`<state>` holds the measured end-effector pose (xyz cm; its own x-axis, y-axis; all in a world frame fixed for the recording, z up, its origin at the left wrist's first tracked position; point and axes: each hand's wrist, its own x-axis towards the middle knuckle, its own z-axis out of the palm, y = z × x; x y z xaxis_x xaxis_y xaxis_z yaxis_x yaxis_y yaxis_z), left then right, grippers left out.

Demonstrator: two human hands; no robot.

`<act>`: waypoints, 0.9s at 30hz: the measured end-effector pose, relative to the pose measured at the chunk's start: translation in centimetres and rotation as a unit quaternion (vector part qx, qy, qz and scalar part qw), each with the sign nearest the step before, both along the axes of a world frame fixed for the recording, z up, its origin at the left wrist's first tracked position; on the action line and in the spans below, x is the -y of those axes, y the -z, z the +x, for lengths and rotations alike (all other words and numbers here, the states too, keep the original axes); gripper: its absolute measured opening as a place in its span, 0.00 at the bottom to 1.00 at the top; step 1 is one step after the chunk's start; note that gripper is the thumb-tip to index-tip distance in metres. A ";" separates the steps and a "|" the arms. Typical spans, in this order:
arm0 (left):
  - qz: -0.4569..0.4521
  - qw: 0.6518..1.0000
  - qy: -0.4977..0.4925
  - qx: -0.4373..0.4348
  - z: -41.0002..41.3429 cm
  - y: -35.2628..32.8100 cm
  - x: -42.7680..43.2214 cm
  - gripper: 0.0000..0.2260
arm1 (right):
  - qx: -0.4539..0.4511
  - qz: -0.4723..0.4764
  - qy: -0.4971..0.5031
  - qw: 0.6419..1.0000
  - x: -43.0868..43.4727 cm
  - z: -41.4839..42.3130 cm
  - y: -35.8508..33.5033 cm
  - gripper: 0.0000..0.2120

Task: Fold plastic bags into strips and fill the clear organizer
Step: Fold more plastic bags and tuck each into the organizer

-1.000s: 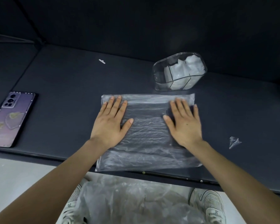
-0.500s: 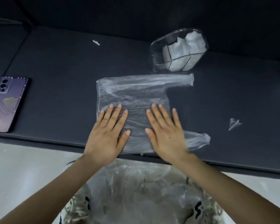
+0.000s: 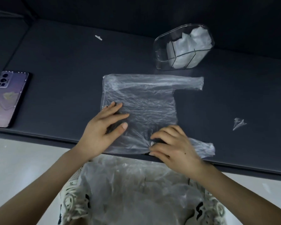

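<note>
One clear, crinkled plastic bag (image 3: 141,104) lies flat by the near edge of the dark counter (image 3: 63,70), its long axis running 9 to 3 o'clock and its two handles pointing toward 3. The left hand (image 3: 102,129) presses its 8 o'clock part with straight fingers (image 3: 115,109); the right hand (image 3: 173,148) curls and pinches the near edge, creasing the film. One organizer (image 3: 161,51) at the bag's 1 o'clock holds folded white bags. One phone (image 3: 8,98) lies at 9, one plastic scrap (image 3: 238,123) at 3
</note>
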<state>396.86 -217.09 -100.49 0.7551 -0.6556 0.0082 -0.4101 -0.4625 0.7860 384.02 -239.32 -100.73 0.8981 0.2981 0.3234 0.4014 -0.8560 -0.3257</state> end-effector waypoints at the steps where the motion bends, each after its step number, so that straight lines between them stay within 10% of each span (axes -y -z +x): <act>1: -0.020 1.000 0.001 -0.019 0.2 -0.3 -0.2 0.26 | 0.012 -0.006 -0.003 1.000 -0.2 -0.1 -0.1 0.11; 6: -0.082 0.987 0.035 -0.136 0.8 -1.8 -1.4 0.25 | -0.096 0.080 0.060 0.990 -1.2 0.0 -1.9 0.11; 13: -0.171 0.934 -0.009 -0.313 1.7 -4.1 -2.2 0.26 | -0.427 0.424 0.168 0.781 1.5 3.3 -7.3 0.05; 20: -0.024 0.983 -0.141 -0.120 2.5 -2.9 1.5 0.06 | -0.335 0.113 0.232 0.906 4.2 8.2 -7.1 0.10; 27: 0.076 0.976 -0.179 0.103 2.5 -2.5 2.6 0.11 | -0.311 -0.037 0.227 0.922 4.4 10.1 -4.9 0.12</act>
<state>399.39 -219.70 -97.96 0.9281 -0.3565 0.1073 -0.3438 -0.7099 0.6147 394.09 -243.72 -95.86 0.9407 -0.1537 -0.3024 -0.2487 -0.9188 -0.3066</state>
